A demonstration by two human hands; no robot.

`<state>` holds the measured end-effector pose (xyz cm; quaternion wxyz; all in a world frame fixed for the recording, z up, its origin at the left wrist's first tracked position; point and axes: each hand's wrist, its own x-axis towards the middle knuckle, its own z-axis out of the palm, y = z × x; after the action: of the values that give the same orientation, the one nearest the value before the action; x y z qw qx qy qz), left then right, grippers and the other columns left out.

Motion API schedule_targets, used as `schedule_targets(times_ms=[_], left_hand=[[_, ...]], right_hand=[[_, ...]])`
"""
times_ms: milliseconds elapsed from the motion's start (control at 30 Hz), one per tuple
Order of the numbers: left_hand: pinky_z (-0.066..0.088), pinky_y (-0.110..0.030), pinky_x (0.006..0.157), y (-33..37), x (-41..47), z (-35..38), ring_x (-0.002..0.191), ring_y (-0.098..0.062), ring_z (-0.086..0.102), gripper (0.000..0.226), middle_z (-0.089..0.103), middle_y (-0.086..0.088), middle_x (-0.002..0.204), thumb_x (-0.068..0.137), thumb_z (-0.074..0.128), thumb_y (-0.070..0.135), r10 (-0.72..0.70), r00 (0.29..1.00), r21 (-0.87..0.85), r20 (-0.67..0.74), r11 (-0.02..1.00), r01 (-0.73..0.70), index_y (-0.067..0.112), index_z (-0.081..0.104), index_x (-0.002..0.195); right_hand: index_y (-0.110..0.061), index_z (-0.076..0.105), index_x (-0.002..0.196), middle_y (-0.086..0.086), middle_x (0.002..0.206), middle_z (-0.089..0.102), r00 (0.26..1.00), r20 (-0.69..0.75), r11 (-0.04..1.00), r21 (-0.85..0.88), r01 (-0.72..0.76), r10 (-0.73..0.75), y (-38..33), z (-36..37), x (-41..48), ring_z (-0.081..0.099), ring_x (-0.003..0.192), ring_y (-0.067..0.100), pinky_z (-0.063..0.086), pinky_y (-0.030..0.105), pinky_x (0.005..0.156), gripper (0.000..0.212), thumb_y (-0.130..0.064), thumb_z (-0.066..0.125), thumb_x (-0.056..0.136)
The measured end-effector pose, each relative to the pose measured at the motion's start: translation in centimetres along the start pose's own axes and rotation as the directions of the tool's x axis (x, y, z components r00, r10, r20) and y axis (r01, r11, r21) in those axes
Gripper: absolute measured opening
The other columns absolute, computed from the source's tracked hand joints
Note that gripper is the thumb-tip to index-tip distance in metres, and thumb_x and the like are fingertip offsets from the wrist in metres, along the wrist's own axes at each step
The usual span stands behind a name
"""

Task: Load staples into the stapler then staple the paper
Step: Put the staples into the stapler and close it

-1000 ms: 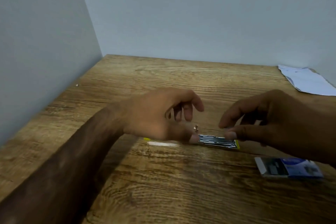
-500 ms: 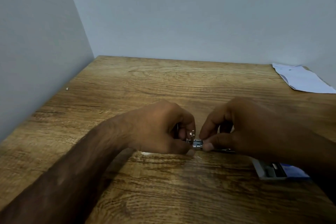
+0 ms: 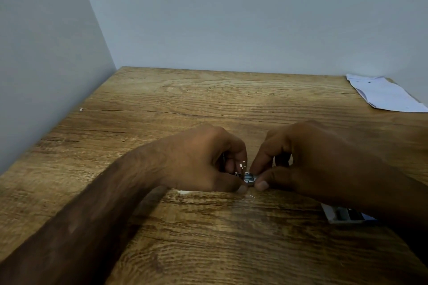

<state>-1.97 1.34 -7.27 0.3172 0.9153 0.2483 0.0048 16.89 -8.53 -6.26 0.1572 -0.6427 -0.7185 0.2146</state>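
Observation:
A small metal stapler (image 3: 249, 177) lies on the wooden table (image 3: 208, 104), mostly covered by both hands. My left hand (image 3: 203, 159) is curled over its left end, thumb and fingers pinching it. My right hand (image 3: 312, 159) grips its right end, with the thumb tip pressed by the shiny middle part. A thin upright metal piece (image 3: 242, 165) sticks up between the two hands. A loose staple (image 3: 252, 196) lies on the wood just below the thumbs. Folded white paper (image 3: 382, 95) rests at the far right by the wall.
A small blue and white staple box (image 3: 342, 215), open at its left end, lies under my right wrist. Grey walls close the table at the left and the back. A tiny white speck (image 3: 81, 109) sits near the left wall.
Both hands have closed in over the stapler, hiding most of it. A second ago the fingers were spread and the stapler lay visible between them. The view has shifted slightly.

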Motion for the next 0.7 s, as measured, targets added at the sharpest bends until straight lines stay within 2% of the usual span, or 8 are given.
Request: schedule_targets(times_ms=[200,433,533,700], left_hand=[[0.040,-0.006,0.050,0.0,0.0,0.0,0.059,0.006,0.059,0.018,0.068,0.010,0.078,0.083,0.085,0.032,-0.008,1.000,-0.001,0.006,1.000,0.008,0.024,0.074,0.094],[0.040,-0.006,0.049,-0.1,-0.1,0.1,0.057,0.006,0.058,0.017,0.064,0.011,0.073,0.082,0.086,0.032,0.002,1.000,0.002,-0.003,1.000,-0.002,0.025,0.072,0.089],[0.040,-0.006,0.048,-0.1,0.0,0.1,0.057,0.006,0.058,0.018,0.064,0.011,0.073,0.082,0.086,0.032,0.004,1.000,0.000,-0.002,1.000,-0.004,0.024,0.073,0.091],[0.041,-0.006,0.050,0.0,0.1,0.1,0.058,0.007,0.059,0.017,0.065,0.012,0.073,0.082,0.086,0.033,0.002,1.000,-0.008,0.009,1.000,-0.001,0.026,0.072,0.089]], right_hand=[[-0.049,0.075,0.087,-0.021,0.085,0.069,1.000,0.014,0.999,-0.032,0.002,-0.002,-0.3,0.0,-0.2,0.061,0.076,-0.002,0.056,0.034,0.072,0.021,-0.047,0.084,0.068],[-0.055,0.067,0.100,-0.025,0.090,0.069,0.999,0.051,1.000,-0.027,-0.002,0.004,0.5,-0.8,-0.7,0.064,0.078,-0.003,0.057,0.030,0.068,0.039,-0.052,0.082,0.064],[-0.059,0.066,0.101,-0.026,0.097,0.067,0.996,0.087,0.999,-0.023,0.039,-0.037,0.9,-1.0,-0.9,0.062,0.083,-0.003,0.057,0.032,0.069,0.036,-0.050,0.080,0.069],[-0.059,0.065,0.105,-0.031,0.107,0.055,0.987,0.133,0.991,-0.094,0.098,-0.085,1.1,-0.8,-1.0,0.057,0.091,-0.003,0.051,0.024,0.067,0.029,-0.051,0.072,0.077]])
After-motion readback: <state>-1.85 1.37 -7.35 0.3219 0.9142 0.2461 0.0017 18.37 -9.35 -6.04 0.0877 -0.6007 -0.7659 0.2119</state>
